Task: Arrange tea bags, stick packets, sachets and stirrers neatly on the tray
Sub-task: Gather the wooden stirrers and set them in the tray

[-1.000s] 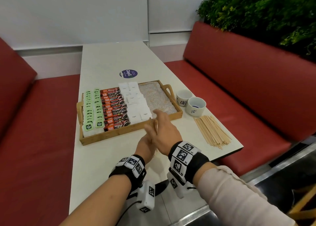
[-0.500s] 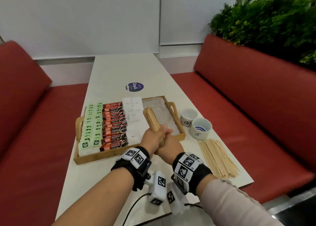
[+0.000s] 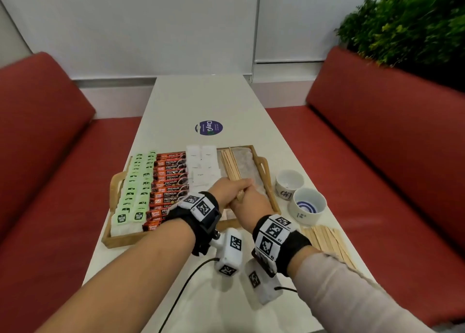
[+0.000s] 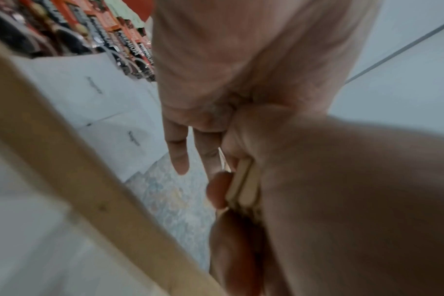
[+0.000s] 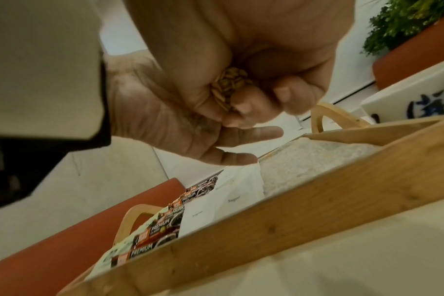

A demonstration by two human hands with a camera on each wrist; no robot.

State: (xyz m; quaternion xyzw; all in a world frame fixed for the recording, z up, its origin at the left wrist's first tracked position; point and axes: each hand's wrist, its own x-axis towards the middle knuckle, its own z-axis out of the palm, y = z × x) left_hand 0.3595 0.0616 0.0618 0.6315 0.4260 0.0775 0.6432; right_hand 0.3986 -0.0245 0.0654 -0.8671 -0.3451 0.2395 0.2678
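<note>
A wooden tray (image 3: 120, 242) holds rows of green tea bags (image 3: 136, 189), orange stick packets (image 3: 171, 181) and white sachets (image 3: 202, 164). A bundle of wooden stirrers (image 3: 231, 164) lies lengthwise over the tray's bare right section, next to the sachets. My right hand (image 3: 251, 204) grips its near end, fingers curled round the sticks (image 5: 228, 86). My left hand (image 3: 226, 186) wraps over the bundle from the left, its two lower fingers (image 5: 241, 158) straight. The stick ends (image 4: 243, 186) show between both hands. Whether the bundle touches the tray floor is hidden.
Loose stirrers (image 3: 327, 242) lie on the white table at my right. Two white cups (image 3: 289, 184) (image 3: 307, 204) stand beside the tray's right handle. A round blue sticker (image 3: 208, 128) sits beyond the tray. Red benches (image 3: 50, 156) flank the table; a plant (image 3: 402, 30) stands at the far right.
Both hands moved from in front of the tray to over its right section with the stirrer bundle. The bundle has dropped from a raised tilt to lie low along the tray.
</note>
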